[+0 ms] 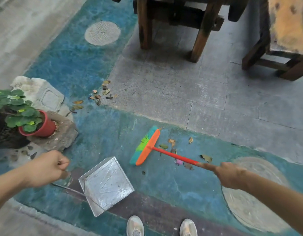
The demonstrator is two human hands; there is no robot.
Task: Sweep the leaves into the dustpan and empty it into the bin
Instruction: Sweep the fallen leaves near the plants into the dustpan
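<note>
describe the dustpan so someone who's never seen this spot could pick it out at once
On the blue-green painted strip of floor, just ahead of the person's shoes, the dustpan lies between the left hand and the broom. It is a square, shallow tray with low walls. It is the only bare silver metal thing there; the broom beside it is orange and green.

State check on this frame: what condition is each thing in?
Dustpan: on the floor, empty.
Broom: head down at the floor, near leaves.
Leaves: scattered on the floor, none in the dustpan.
Left hand: fist, apparently gripping the dustpan's handle.
Right hand: grips the broom's handle.
Flowerpot: upright on a stone.
</note>
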